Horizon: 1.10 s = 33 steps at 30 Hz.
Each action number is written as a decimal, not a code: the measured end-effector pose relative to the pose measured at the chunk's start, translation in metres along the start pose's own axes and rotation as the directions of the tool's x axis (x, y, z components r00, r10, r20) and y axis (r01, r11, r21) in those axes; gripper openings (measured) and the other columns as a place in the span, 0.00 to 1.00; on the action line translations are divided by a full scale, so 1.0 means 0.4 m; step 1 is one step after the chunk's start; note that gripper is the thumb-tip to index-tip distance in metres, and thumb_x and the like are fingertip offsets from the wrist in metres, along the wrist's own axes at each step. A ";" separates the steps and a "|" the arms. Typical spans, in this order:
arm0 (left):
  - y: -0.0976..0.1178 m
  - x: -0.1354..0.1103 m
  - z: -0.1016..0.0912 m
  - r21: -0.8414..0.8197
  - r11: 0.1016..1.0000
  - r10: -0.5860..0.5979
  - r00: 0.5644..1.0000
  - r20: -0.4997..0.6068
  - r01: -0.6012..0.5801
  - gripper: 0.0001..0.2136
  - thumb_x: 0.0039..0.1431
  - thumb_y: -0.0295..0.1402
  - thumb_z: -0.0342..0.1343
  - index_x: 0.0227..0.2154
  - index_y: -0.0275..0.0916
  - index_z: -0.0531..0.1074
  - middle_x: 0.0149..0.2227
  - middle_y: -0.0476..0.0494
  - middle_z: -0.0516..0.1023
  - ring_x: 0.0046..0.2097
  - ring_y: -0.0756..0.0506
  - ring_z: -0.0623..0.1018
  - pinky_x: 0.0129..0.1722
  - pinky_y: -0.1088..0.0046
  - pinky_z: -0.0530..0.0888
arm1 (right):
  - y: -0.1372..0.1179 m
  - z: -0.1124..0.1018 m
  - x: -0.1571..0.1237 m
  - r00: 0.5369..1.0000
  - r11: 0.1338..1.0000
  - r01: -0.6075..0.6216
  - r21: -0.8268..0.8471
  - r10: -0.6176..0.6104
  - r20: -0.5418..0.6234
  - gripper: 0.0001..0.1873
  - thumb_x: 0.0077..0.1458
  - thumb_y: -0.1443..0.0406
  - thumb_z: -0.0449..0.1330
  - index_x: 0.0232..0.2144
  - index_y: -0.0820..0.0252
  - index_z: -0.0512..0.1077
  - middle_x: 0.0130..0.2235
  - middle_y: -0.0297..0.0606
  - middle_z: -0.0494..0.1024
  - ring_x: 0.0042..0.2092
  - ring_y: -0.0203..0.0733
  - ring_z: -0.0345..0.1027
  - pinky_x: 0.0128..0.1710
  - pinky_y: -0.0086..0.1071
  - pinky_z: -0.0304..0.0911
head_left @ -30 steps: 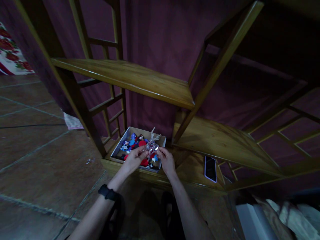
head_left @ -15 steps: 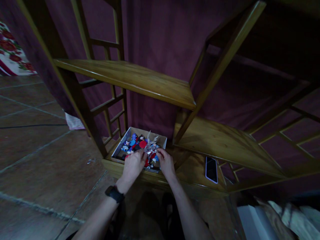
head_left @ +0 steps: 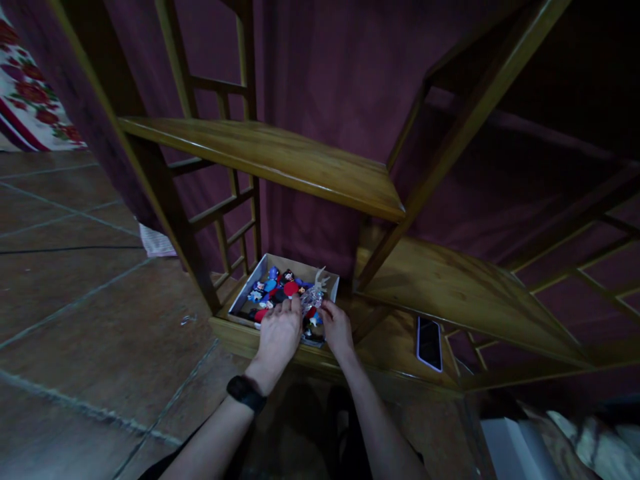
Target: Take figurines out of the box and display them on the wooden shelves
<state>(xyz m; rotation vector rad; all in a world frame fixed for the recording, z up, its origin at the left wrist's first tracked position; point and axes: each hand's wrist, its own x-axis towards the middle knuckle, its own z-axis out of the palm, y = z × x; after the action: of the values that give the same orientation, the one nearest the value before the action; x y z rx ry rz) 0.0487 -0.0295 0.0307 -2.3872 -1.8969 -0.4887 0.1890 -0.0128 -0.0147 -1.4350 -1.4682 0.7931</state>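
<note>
A shallow cardboard box (head_left: 249, 283) of small colourful figurines stands on the lowest shelf. Over the box's right part is a shiny, see-through figurine (head_left: 313, 295) with pale antler-like branches on top. My right hand (head_left: 337, 328) pinches it from the right side, fingers closed. On its left is my left hand (head_left: 281, 328), with bent fingers closed against the figurine's lower left side; the fingertips are partly hidden. Beneath and around them lie a red round piece (head_left: 291, 289), a blue and white figure (head_left: 257, 292) and several others.
A phone (head_left: 429, 343) with a pale purple edge lies on the shelf to the right. Above the box runs a wooden shelf board (head_left: 265, 157), with a slanting post (head_left: 425, 173) at its right end. A whitish box (head_left: 517, 447) is at the lower right.
The antlered figurine leans more to the right, its branches now nearer the box's right wall. Both hands stay close to it. The whole view has shifted slightly.
</note>
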 end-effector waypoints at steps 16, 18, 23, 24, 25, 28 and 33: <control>0.021 0.004 0.021 0.048 0.999 -0.013 1.000 -0.001 0.013 0.20 0.58 0.26 0.41 0.54 0.30 0.59 0.36 0.35 0.71 0.38 0.42 0.74 0.37 0.66 0.67 | 0.054 0.023 0.005 0.995 0.985 -0.096 0.140 0.098 -0.007 0.11 0.48 0.61 0.54 0.33 0.57 0.73 0.32 0.33 0.77 0.34 0.39 0.67 0.35 0.29 0.62; 0.020 0.004 0.027 0.042 0.999 -0.006 1.000 -0.006 0.006 0.20 0.58 0.25 0.41 0.53 0.30 0.59 0.36 0.35 0.71 0.38 0.42 0.74 0.37 0.66 0.67 | 0.057 0.024 0.005 0.995 0.984 -0.092 0.154 0.095 -0.012 0.12 0.48 0.61 0.54 0.34 0.58 0.73 0.33 0.34 0.77 0.35 0.39 0.67 0.36 0.30 0.62; 0.026 0.002 0.042 0.009 1.000 0.013 1.000 -0.013 -0.012 0.19 0.58 0.25 0.41 0.53 0.29 0.60 0.36 0.34 0.71 0.38 0.42 0.74 0.38 0.65 0.67 | 0.063 0.024 0.008 0.995 0.978 -0.092 0.186 0.098 -0.024 0.14 0.49 0.60 0.54 0.36 0.58 0.73 0.36 0.35 0.77 0.37 0.41 0.68 0.39 0.32 0.63; 0.028 0.001 0.044 0.005 1.000 0.018 1.000 -0.018 -0.018 0.19 0.58 0.25 0.42 0.53 0.29 0.60 0.36 0.34 0.71 0.38 0.42 0.74 0.38 0.65 0.67 | 0.065 0.023 0.009 0.995 0.979 -0.092 0.184 0.099 -0.031 0.14 0.48 0.60 0.54 0.36 0.58 0.73 0.36 0.35 0.78 0.38 0.41 0.69 0.39 0.32 0.63; 0.030 0.001 0.046 0.006 1.000 0.025 0.999 -0.024 -0.025 0.19 0.57 0.24 0.42 0.53 0.29 0.59 0.36 0.34 0.71 0.38 0.42 0.74 0.38 0.66 0.67 | 0.067 0.021 0.009 0.994 0.980 -0.090 0.179 0.099 -0.040 0.14 0.48 0.60 0.54 0.37 0.58 0.73 0.36 0.35 0.78 0.38 0.42 0.69 0.40 0.33 0.63; 0.034 -0.002 0.049 0.032 0.998 0.051 0.998 -0.040 -0.050 0.20 0.57 0.24 0.42 0.53 0.28 0.59 0.35 0.34 0.71 0.37 0.42 0.74 0.36 0.66 0.67 | 0.074 0.018 0.012 0.993 0.983 -0.088 0.164 0.099 -0.063 0.14 0.48 0.61 0.55 0.37 0.57 0.73 0.37 0.35 0.78 0.40 0.43 0.69 0.41 0.34 0.63; 0.040 -0.006 0.046 0.055 0.996 0.075 0.996 -0.040 -0.073 0.19 0.58 0.24 0.41 0.52 0.27 0.60 0.34 0.35 0.71 0.36 0.42 0.73 0.35 0.66 0.67 | 0.075 0.016 0.016 0.992 0.977 -0.090 0.195 0.106 -0.068 0.14 0.48 0.62 0.55 0.37 0.57 0.73 0.39 0.35 0.78 0.41 0.42 0.69 0.44 0.35 0.62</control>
<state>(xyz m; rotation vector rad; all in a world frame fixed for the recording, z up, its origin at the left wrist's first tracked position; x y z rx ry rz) 0.0676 -0.0314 0.0148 -2.3840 -1.7738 -0.4736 0.1959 -0.0020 -0.0434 -1.3841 -1.2344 0.9038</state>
